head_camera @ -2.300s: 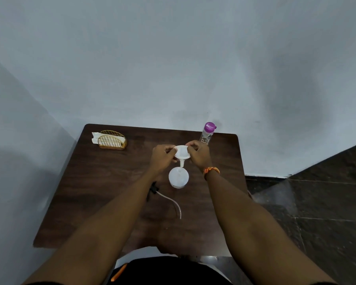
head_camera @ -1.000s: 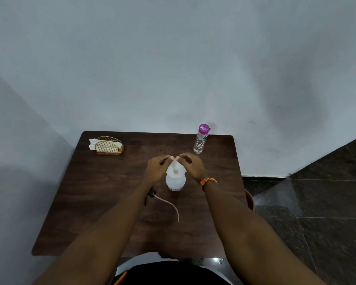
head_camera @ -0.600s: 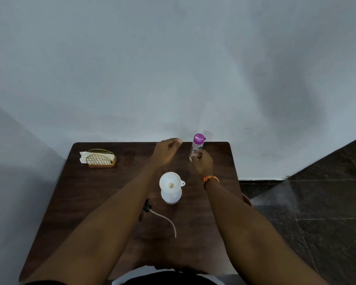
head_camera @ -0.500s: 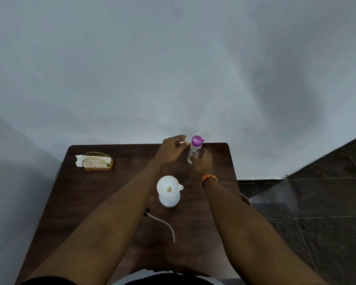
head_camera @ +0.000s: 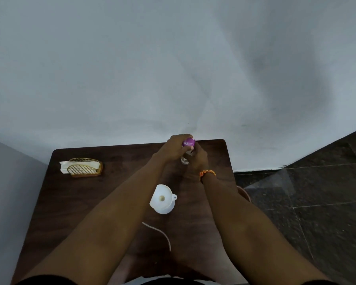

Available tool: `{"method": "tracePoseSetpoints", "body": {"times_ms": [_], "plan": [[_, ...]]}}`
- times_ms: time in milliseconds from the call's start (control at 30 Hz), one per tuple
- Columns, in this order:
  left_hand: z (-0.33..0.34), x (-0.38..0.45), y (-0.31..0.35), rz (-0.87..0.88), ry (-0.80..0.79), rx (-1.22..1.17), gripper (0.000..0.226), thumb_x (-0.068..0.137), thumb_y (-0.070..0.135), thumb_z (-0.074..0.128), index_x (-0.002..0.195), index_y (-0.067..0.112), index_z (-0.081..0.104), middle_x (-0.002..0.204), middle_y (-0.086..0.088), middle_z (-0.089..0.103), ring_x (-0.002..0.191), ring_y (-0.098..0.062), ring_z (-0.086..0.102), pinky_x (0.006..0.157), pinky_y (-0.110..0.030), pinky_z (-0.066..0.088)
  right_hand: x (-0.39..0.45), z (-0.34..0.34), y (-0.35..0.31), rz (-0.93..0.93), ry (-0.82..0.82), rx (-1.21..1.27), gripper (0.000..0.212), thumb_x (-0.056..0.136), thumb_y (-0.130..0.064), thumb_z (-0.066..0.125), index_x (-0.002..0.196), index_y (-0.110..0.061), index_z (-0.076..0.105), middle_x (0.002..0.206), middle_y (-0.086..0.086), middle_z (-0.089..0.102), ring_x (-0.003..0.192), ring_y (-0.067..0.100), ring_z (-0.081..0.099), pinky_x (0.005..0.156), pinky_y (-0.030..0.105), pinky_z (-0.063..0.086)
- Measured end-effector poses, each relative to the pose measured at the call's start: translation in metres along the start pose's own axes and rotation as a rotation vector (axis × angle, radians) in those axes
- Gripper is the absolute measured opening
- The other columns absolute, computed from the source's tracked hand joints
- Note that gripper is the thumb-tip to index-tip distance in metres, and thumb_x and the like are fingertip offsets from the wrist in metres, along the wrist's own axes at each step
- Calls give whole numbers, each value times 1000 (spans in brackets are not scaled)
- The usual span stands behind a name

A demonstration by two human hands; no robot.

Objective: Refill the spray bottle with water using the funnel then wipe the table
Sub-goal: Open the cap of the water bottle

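Both hands meet at the far edge of the table (head_camera: 74,202), on the water bottle (head_camera: 185,159). The left hand (head_camera: 173,150) has its fingers curled round the purple cap (head_camera: 188,142), and the right hand (head_camera: 197,159) grips the clear body just beneath it — a hold that reads as unscrewing, though whether the cap has loosened cannot be told.

Nearer the body than either hand, between the two forearms, the white funnel (head_camera: 162,197) sits upright in the neck of the spray bottle (head_camera: 164,209), so the pouring setup looks ready. A thin white dip tube (head_camera: 159,233) lies nearer still; its sprayer head is hidden under the left forearm. Well off to the left of the left hand, a wire holder with napkins (head_camera: 83,168) waits for the wiping.

So the step in hand is opening the water. Next, the cap must come off and the bottle be brought back over the funnel's mouth — tilted slowly, since the spout is narrow and may back up.
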State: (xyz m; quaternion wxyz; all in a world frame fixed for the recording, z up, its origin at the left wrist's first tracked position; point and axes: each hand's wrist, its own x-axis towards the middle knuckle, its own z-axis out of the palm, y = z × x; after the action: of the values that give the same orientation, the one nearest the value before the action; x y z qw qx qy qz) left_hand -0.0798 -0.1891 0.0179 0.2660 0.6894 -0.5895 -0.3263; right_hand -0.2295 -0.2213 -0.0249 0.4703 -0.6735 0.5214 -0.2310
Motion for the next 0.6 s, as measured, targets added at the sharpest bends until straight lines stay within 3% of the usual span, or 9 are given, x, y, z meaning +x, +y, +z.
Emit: {"method": "tracePoseSetpoints", "body": {"times_ms": [133,200,300,367,433,500,533,600], "plan": [[-1,1,1,44,50,42,39,92,39,74,122,15,67,115,-3,74,104,-24,66,92,-41,54,5,2,-2,-4,-2,-11,38,88,-17,79,124,-13,68,106,8,75,97,24,71,70,13,46],[4,0,4,21,95,50,38,91,43,74,115,14,66,107,-5,74,98,-26,66,85,-38,54,1,5,-1,2,41,-6,35,88,-16,78,121,-14,69,103,7,76,95,23,73,68,13,47],[14,-2,8,-73,220,42,55,79,61,79,101,15,57,92,-3,68,84,-22,64,72,-33,52,-7,9,1,46,63,-25,42,81,-13,82,121,-10,69,104,10,77,94,24,72,71,19,48],[16,-5,10,-122,246,-41,69,70,66,84,102,16,49,87,1,62,79,-19,62,64,-27,49,-11,8,3,38,44,-28,47,79,-14,85,123,-8,68,105,8,76,94,21,72,70,13,47],[14,-8,11,-93,150,-122,88,65,66,88,129,20,48,101,1,66,93,-17,65,77,-24,52,-13,2,4,-14,45,10,50,79,-11,85,127,-8,68,103,-1,74,89,9,69,70,0,44],[9,-9,8,-46,56,-73,101,65,67,86,149,31,42,121,0,63,112,-16,60,98,-30,52,-12,-3,4,-56,31,26,54,79,-16,84,130,-11,68,107,-5,73,94,4,67,80,3,49],[7,-9,5,-27,41,-37,94,66,65,87,145,31,49,123,0,61,114,-16,58,102,-36,53,-12,-4,4,-57,9,15,55,78,-16,85,130,-11,68,108,-3,74,97,8,69,82,5,51],[4,-9,-1,-33,71,-25,72,64,56,90,121,23,61,112,0,64,103,-15,61,94,-43,57,-13,-3,2,-57,-3,-7,54,77,-12,86,128,-10,69,107,2,76,98,13,69,77,-2,44]]}}
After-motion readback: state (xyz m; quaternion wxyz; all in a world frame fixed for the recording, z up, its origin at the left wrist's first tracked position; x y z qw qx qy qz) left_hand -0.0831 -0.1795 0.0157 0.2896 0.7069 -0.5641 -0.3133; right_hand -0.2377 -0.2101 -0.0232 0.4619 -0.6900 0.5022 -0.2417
